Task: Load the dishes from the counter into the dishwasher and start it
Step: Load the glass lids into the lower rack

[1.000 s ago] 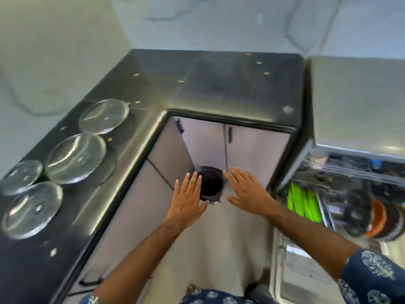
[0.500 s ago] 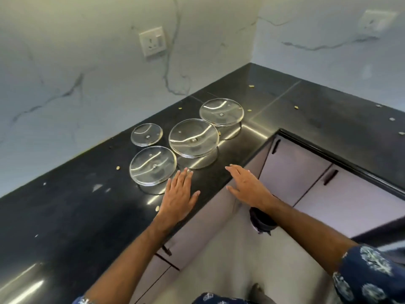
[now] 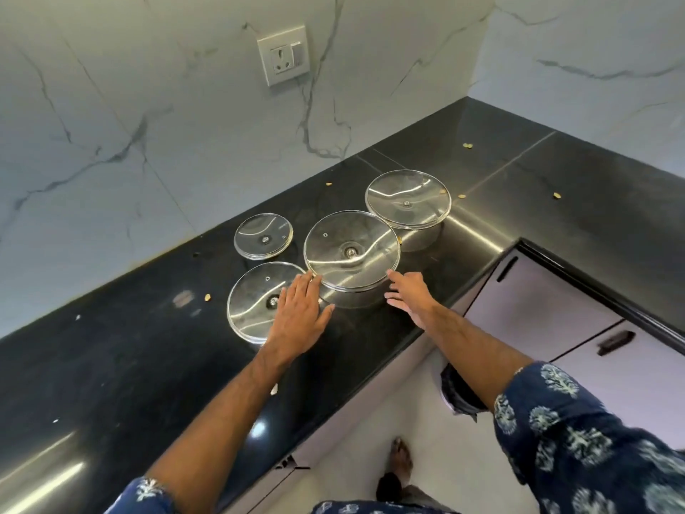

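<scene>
Several round glass lids lie on the black counter (image 3: 111, 365). The largest lid (image 3: 351, 250) sits in the middle, with a smaller lid (image 3: 263, 236) to its left, another lid (image 3: 407, 199) behind it on the right, and a near lid (image 3: 255, 302) at the front left. My left hand (image 3: 300, 313) is flat and open, its fingertips at the large lid's left rim and its palm over part of the near lid. My right hand (image 3: 409, 296) is open at the large lid's right rim. Neither hand grips anything. The dishwasher is out of view.
A marble wall with a power socket (image 3: 283, 55) rises behind the counter. Small yellowish crumbs (image 3: 467, 145) dot the surface. Pale cabinet doors (image 3: 537, 309) with dark handles sit under the corner. A dark bin (image 3: 461, 395) stands on the floor by my right forearm.
The view swung left, from the open dishwasher to the counter. Both hands moved forward from the counter edge to either side of the large lid.
</scene>
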Tool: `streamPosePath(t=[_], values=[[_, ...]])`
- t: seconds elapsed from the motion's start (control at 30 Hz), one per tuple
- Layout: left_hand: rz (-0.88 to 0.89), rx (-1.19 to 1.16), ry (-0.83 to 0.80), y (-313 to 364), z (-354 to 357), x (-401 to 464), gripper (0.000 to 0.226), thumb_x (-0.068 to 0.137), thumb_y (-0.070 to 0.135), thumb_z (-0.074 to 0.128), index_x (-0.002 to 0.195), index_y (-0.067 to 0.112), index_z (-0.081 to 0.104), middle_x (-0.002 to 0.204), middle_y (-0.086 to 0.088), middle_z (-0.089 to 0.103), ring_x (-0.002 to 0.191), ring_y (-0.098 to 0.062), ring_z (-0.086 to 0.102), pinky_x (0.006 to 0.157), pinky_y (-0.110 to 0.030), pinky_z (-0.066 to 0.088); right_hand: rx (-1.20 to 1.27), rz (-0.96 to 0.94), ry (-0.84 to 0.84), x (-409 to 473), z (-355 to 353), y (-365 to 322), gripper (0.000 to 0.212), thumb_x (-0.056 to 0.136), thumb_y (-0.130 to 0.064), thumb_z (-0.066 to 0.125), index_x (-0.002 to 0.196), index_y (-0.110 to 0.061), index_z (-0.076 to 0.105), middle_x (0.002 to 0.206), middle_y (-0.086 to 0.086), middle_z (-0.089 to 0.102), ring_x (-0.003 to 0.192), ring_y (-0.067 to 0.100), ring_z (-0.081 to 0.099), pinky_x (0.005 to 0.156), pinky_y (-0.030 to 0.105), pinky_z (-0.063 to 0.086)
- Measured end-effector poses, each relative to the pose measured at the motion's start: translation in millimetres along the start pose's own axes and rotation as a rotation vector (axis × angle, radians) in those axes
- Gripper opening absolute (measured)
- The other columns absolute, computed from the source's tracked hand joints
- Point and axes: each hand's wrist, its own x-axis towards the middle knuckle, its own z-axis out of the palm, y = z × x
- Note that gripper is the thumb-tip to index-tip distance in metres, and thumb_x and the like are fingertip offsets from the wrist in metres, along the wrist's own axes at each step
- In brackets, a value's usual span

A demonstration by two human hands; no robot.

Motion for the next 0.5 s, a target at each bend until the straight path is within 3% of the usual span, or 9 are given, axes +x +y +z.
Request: streamPosePath(t=[0.1, 0.17, 0.3, 0.5], values=[[-0.058, -0.067, -0.010, -1.3, 5.1, 22.9, 0.067, 0.100, 0.042, 0.049, 0.155, 0.015, 0.024, 0.163, -0.007, 0.022, 0.152, -0.025, 0.016, 0.123, -0.052, 0.014, 0.169, 0.061, -0.039, 17.0, 7.9, -10.8, 0.043, 0.094, -0.026, 0.066, 0.126, 0.000, 0.053, 0.115, 0.022, 0.063, 0.095, 0.031, 0.069, 0.079, 0.037, 0.057], [-0.072, -0.091, 0.006, -4.7, 9.8, 35.4, 0.066, 0.099, 0.041, 0.051, 0.155, 0.015, 0.025, 0.162, -0.006, 0.024, 0.151, -0.025, 0.019, 0.122, -0.050, 0.016, 0.258, 0.084, -0.076, 26.8, 13.1, -14.1, 0.036, 0.095, -0.018, 0.064, 0.125, 0.000, 0.055, 0.114, 0.023, 0.067, 0.096, 0.035, 0.071, 0.077, 0.039, 0.058], [-0.074, -0.108, 0.041, -12.9, 11.7, 47.4, 0.066, 0.099, 0.038, 0.054, 0.155, 0.014, 0.027, 0.161, -0.006, 0.027, 0.151, -0.024, 0.019, 0.121, -0.044, 0.015, 0.402, 0.117, -0.138, 33.2, 17.8, -17.1, 0.042, 0.089, 0.009, 0.051, 0.128, -0.005, 0.046, 0.120, 0.027, 0.065, 0.104, 0.042, 0.068, 0.081, 0.046, 0.059], [-0.024, -0.231, 0.093, -28.4, -0.7, 55.6, 0.064, 0.099, 0.032, 0.057, 0.154, 0.014, 0.029, 0.162, -0.004, 0.026, 0.151, -0.020, 0.019, 0.124, -0.045, 0.018, 0.463, 0.117, -0.138, 28.9, 12.3, -3.0, 0.049, 0.088, 0.017, 0.041, 0.129, -0.010, 0.046, 0.122, 0.028, 0.064, 0.089, 0.037, 0.072, 0.084, 0.050, 0.058]])
